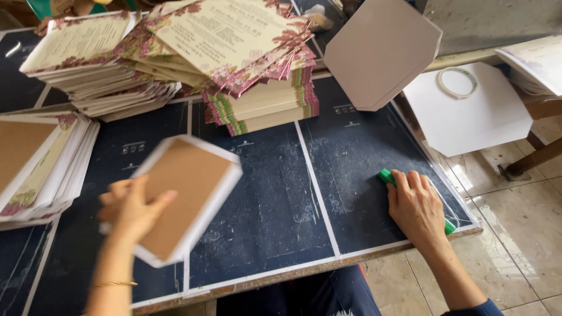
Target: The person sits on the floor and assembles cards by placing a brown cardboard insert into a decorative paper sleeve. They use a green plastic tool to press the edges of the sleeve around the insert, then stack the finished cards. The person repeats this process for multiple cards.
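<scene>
Blurred left hand (130, 212) grips kraft-faced card (186, 196); right hand (417, 206) covers green stick (386, 177).

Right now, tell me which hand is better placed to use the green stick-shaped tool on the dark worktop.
Right hand: it already rests on the green stick-shaped tool. Left hand holds a brown-faced white envelope.

Soft, even daylight is seen, with faint glare on the floor tiles (515, 193) at right. The left hand (132, 213) and its envelope (184, 196) are motion-blurred; the rest is sharp.
</scene>
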